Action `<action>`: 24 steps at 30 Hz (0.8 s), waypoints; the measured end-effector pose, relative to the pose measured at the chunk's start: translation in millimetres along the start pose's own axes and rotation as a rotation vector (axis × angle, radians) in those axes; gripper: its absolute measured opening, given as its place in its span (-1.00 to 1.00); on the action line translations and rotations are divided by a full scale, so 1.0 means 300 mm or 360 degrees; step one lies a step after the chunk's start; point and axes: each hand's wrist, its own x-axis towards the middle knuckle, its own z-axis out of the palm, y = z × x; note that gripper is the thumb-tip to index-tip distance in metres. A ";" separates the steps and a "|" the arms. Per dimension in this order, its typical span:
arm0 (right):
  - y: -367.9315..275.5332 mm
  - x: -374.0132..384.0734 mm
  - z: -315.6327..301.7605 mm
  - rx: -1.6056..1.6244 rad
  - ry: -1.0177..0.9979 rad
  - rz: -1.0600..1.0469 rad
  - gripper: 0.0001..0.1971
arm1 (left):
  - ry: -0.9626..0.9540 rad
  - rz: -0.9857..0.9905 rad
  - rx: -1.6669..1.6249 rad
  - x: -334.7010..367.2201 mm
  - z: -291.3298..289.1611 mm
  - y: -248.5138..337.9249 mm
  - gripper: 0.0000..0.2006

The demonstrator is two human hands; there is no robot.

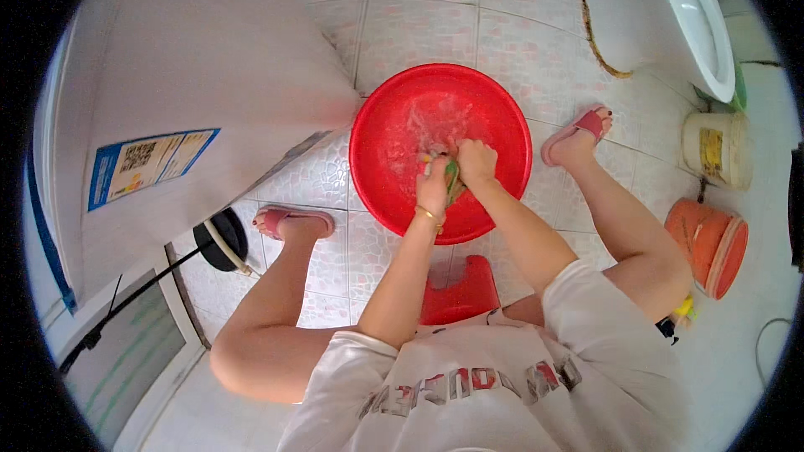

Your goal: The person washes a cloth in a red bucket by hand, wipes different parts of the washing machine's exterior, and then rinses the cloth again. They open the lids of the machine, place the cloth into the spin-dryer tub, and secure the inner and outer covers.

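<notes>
White-and-pink patterned floor tiles (419, 25) cover the whole room, and on them sits a person on a low red stool (459, 293), knees spread, feet in pink sandals on either side of a red plastic basin (381, 129). To the person's left a tall white appliance (201, 75) with a blue-edged sticker leans into view; a white toilet (687, 16) stands at the upper right, with a pale lidded bucket (716, 150) and an orange bucket (708, 242) lying on its side beyond the right knee. Sudsy water lies shallow in the basin, and over its near half both hands meet. The left hand (434, 188), a gold bangle at its wrist, has its fingers curled tight around a small green cloth (452, 180), and the right hand (476, 160) is closed in a fist on the same cloth just above it, the two touching as if rubbing the fabric between them. The cloth is held above the water, near the basin's middle, mostly hidden by the fingers. As a judgement, the risks here are plain: hard scrubbing could slop soapy water over the low rim onto the smooth tiles, making them slick under the sandals, and leaning far forward from so small a stool could tip the person's balance or the basin's edge.
</notes>
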 end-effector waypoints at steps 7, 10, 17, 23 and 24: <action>0.017 -0.042 -0.124 0.0852 -0.1098 -0.0746 -0.23 | 0.0418 0.0777 0.1315 -0.036 -0.037 0.060 -0.52; 0.039 -0.038 -0.116 0.1340 -0.1226 -0.0785 -0.21 | 0.0467 0.0696 0.1396 -0.049 -0.021 0.044 -0.55; 0.198 0.121 0.194 0.1225 0.0073 0.0290 -0.53 | -0.0024 0.0241 0.0752 0.033 -0.098 -0.039 -0.60; 0.049 -0.008 0.232 -0.0095 -0.0381 -0.0700 -0.53 | 0.0460 0.0401 0.0221 0.206 -0.284 -0.125 -0.52; 0.073 0.013 0.217 -0.0101 -0.0371 -0.0689 -0.53 | 0.0420 0.0315 0.0028 0.217 -0.296 -0.121 -0.52</action>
